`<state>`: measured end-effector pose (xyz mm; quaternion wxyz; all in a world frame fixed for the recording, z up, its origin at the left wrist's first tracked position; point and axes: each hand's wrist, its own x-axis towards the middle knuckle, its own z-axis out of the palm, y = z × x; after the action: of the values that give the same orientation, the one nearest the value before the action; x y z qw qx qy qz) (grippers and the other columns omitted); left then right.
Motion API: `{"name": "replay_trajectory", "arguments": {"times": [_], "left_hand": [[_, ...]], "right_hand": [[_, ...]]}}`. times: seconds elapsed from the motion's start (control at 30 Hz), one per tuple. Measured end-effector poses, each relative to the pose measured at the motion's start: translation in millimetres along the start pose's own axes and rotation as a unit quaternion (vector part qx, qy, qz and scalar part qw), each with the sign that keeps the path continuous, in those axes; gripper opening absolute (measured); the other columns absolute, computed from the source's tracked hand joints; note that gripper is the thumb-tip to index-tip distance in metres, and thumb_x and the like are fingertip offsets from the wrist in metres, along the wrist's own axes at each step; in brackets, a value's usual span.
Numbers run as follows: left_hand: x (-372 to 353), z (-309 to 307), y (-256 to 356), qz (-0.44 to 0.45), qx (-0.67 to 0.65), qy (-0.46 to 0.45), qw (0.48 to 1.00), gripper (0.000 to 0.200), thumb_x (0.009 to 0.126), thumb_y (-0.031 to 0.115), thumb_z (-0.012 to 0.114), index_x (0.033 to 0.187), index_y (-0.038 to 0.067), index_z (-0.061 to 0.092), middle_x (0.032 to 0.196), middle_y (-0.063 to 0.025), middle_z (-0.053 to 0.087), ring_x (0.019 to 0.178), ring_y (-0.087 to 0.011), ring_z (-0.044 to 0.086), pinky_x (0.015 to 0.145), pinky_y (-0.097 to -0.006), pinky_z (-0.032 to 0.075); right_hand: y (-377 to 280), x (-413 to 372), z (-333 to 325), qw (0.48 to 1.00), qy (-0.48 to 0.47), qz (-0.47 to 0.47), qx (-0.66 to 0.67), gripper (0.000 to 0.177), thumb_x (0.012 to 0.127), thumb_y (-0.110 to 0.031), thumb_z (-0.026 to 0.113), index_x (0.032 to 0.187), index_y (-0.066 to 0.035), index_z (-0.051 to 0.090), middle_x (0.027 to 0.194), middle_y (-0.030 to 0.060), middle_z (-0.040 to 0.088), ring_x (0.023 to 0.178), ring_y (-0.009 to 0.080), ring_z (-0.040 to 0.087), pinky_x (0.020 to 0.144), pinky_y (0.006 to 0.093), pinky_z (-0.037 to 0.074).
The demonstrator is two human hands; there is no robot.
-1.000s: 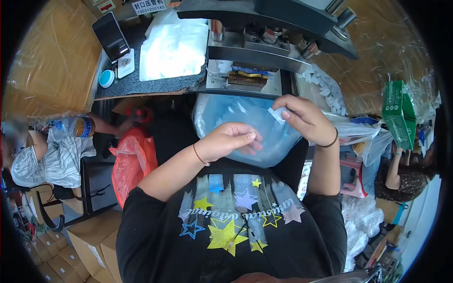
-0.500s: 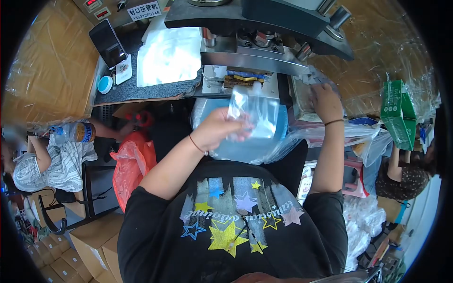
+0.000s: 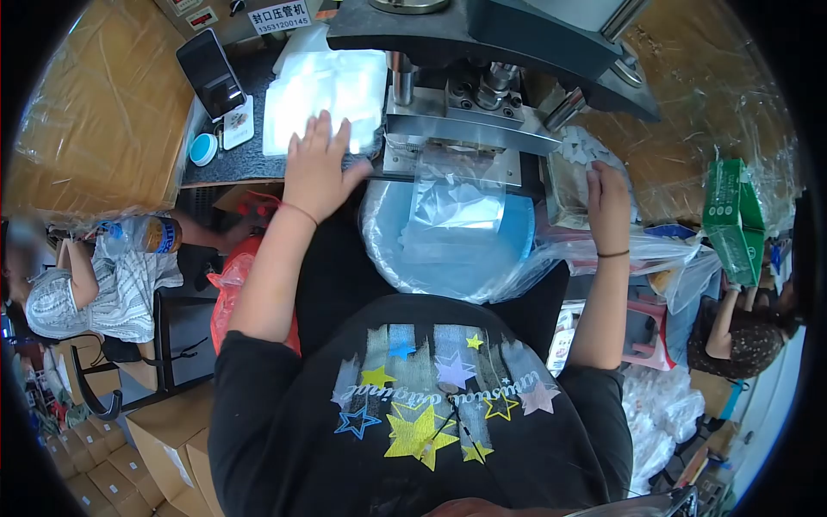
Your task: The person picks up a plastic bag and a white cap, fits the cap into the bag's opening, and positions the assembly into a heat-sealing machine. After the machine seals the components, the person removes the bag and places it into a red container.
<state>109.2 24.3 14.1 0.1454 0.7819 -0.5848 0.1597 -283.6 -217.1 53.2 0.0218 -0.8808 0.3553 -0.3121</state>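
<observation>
**Packing desk, pouch under the press**

Dark matting covers the desk (image 3: 250, 159) in front of me, with the grey sealing press (image 3: 482, 52) standing at its right end and cardboard wrapped in plastic film behind it. My left arm reaches forward and up, elbow bent. My left hand (image 3: 319, 168) lies palm down at the near edge of the stack of clear pouches (image 3: 332, 82), flat and wide, fingers spread, gripping nothing. My right arm runs straight out along my right side. My right hand (image 3: 607, 194) rests against the tray of white caps (image 3: 579, 155), fingers curled over its rim; whether it holds a cap I cannot tell.

Between my 2 hands hangs 1 clear pouch (image 3: 452, 207). Its top edge sits under the press head and its bottom edge points back at me, so its long axis runs from the machine towards my lap. It lies over the blue bag (image 3: 392, 250) on my lap.
</observation>
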Motion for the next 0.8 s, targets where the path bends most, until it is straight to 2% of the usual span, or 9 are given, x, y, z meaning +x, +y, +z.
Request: {"name": "replay_trajectory", "arguments": {"times": [0.07,0.13,0.2,0.27,0.33,0.43,0.57,0.67,0.8], "left_hand": [[-22.9,-13.6,11.2,0.068,-0.011,-0.002,0.998,0.048,0.098,0.029,0.059,0.139,0.004,0.053,0.135,-0.0242,0.056,0.129,-0.0421,0.052,0.107,-0.0517,0.041],[-34.9,-14.2,14.4,-0.038,-0.198,-0.002,0.98,0.036,0.1,0.026,0.058,0.129,0.003,0.06,0.118,-0.0202,0.065,0.114,-0.0363,0.062,0.099,-0.0454,0.048],[-36.2,-28.7,27.9,-0.171,-0.466,-0.035,0.867,0.018,0.102,0.013,0.057,0.109,0.0,0.068,0.092,-0.0084,0.073,0.086,-0.0194,0.07,0.082,-0.0304,0.054],[-41.8,-23.6,42.4,-0.174,-0.556,-0.067,0.81,0.016,0.098,0.01,0.063,0.106,-0.002,0.069,0.089,-0.0052,0.072,0.081,-0.0116,0.066,0.077,-0.0259,0.053],[-44.5,-20.6,58.6,-0.178,-0.624,-0.102,0.754,0.014,0.093,0.007,0.069,0.104,-0.003,0.071,0.088,-0.0008,0.071,0.082,-0.0033,0.061,0.075,-0.0211,0.051],[-40.0,-33.7,86.2,-0.143,-0.609,-0.136,0.768,0.014,0.094,0.009,0.068,0.102,-0.002,0.072,0.09,-0.0025,0.073,0.084,-0.006,0.065,0.077,-0.0232,0.052],[-43.2,-27.0,113.1,-0.134,-0.682,-0.193,0.692,0.02,0.099,0.016,0.064,0.103,-0.003,0.071,0.093,-0.0047,0.073,0.086,-0.0099,0.067,0.08,-0.0266,0.053],[-43.5,-28.2,128.7,-0.166,-0.774,-0.231,0.565,0.027,0.103,0.024,0.061,0.106,-0.002,0.069,0.095,-0.0071,0.073,0.086,-0.0147,0.068,0.082,-0.0302,0.055],[-45.0,-28.5,141.1,-0.169,-0.757,-0.279,0.566,0.025,0.102,0.024,0.063,0.105,-0.001,0.068,0.098,-0.0095,0.073,0.087,-0.0163,0.069,0.083,-0.0317,0.056]], "right_hand": [[-29.4,-1.6,-7.0,0.998,0.015,0.023,0.06,0.022,0.091,-0.007,0.062,0.112,-0.001,0.063,0.103,0.0216,0.065,0.096,0.0414,0.063,0.083,0.0457,0.051],[-55.0,-5.8,-6.7,0.994,-0.011,0.019,0.103,0.021,0.092,-0.008,0.062,0.112,-0.001,0.064,0.102,0.021,0.065,0.095,0.0407,0.064,0.082,0.0451,0.051],[-76.8,-8.1,-1.6,0.989,-0.073,-0.02,0.131,0.019,0.094,-0.009,0.061,0.11,-0.001,0.065,0.1,0.0199,0.066,0.095,0.0399,0.064,0.082,0.0446,0.051],[-100.4,-7.3,8.5,0.963,-0.122,-0.127,0.205,0.013,0.094,-0.009,0.061,0.104,-0.001,0.067,0.095,0.0168,0.067,0.091,0.0374,0.064,0.08,0.042,0.051],[-123.6,-1.8,5.9,0.941,-0.155,-0.111,0.278,0.012,0.093,-0.009,0.063,0.102,-0.002,0.068,0.093,0.0152,0.067,0.088,0.0345,0.065,0.079,0.0397,0.052],[-146.3,7.6,-1.3,0.919,-0.127,-0.052,0.369,0.013,0.092,-0.011,0.067,0.101,-0.002,0.069,0.091,0.0139,0.069,0.082,0.0288,0.066,0.076,0.0365,0.052],[-152.8,17.3,2.4,0.936,-0.066,-0.124,0.323,0.013,0.091,-0.015,0.069,0.095,-0.004,0.068,0.087,0.012,0.07,0.08,0.0289,0.067,0.075,0.0386,0.05],[-135.0,17.1,-12.0,0.94,-0.116,-0.145,0.285,0.013,0.092,-0.017,0.067,0.091,-0.004,0.067,0.083,0.0116,0.068,0.078,0.0327,0.065,0.078,0.0414,0.048],[-133.3,8.5,-34.0,0.938,-0.14,-0.035,0.317,0.013,0.095,-0.014,0.065,0.09,-0.002,0.066,0.081,0.0122,0.065,0.073,0.029,0.063,0.069,0.0366,0.049]]}}
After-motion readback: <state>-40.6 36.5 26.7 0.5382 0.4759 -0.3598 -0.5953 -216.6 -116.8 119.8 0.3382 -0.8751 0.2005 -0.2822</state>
